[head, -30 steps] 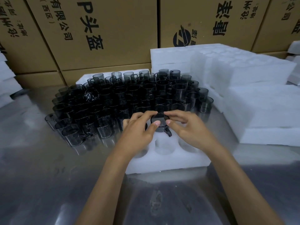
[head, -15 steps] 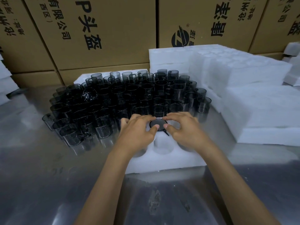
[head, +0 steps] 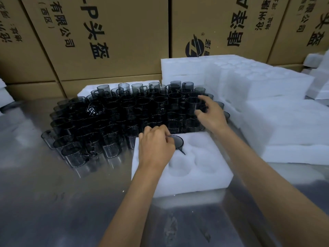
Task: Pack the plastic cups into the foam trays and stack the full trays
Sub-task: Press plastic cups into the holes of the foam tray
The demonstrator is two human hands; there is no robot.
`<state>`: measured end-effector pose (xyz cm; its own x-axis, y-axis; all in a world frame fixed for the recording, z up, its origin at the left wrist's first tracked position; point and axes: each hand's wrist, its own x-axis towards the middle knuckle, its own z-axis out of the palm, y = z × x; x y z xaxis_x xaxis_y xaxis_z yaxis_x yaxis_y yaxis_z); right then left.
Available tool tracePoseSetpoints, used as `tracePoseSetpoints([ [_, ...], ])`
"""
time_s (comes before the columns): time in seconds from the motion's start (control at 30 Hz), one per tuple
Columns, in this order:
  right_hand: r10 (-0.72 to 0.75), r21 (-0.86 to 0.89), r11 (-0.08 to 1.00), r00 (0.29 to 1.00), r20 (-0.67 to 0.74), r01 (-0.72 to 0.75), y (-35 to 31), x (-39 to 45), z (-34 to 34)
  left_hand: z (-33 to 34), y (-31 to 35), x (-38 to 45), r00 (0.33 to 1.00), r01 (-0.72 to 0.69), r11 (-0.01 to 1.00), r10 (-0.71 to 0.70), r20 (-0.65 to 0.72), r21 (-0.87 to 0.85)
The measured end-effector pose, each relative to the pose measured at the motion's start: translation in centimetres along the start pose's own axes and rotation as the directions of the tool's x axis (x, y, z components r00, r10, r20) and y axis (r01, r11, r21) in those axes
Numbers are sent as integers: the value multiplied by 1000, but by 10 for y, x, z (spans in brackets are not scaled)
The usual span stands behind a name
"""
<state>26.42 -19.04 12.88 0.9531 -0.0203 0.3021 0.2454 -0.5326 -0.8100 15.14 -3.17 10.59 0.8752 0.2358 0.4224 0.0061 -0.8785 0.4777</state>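
Left hand (head: 155, 148) fingers curled on rim of smoked cup (head: 177, 142), seated in foam tray (head: 181, 182) back-mid pocket. Right hand (head: 211, 114) fingers spread round a cup (head: 193, 104) in the cluster (head: 114, 118) behind tray, on steel surface (head: 53, 202).
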Motion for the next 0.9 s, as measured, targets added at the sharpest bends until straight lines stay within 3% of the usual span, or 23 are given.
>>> tracePoseSetpoints([
  [0.1, 5, -109, 994, 998, 57, 1, 5, 19, 11, 1, -1, 0, 1000, -1, 1000, 1, 4, 2],
  [0.2, 23, -128, 992, 1000, 7, -22, 11, 25, 19, 0, -1, 1, 1000, -7, 1000, 7, 8, 2],
  [0.37, -52, 83, 995, 995, -88, 59, 9, 2, 7, -2, 1, 1, 1000, -25, 999, 24, -20, -29],
  [0.53, -242, 340, 920, 966, 93, 197, 1, -47, -16, -12, 11, -3, 982, -117, 916, 50, -181, -383],
  [0.63, -294, 441, 883, 921, 255, 160, -9, -64, -26, -17, 11, -6, 992, -119, 824, 80, -94, -554],
  [0.9, -359, 537, 835, 856, 371, 118, -3, -84, -46, -24, 14, -7, 955, -87, 672, 266, 130, -735],
])
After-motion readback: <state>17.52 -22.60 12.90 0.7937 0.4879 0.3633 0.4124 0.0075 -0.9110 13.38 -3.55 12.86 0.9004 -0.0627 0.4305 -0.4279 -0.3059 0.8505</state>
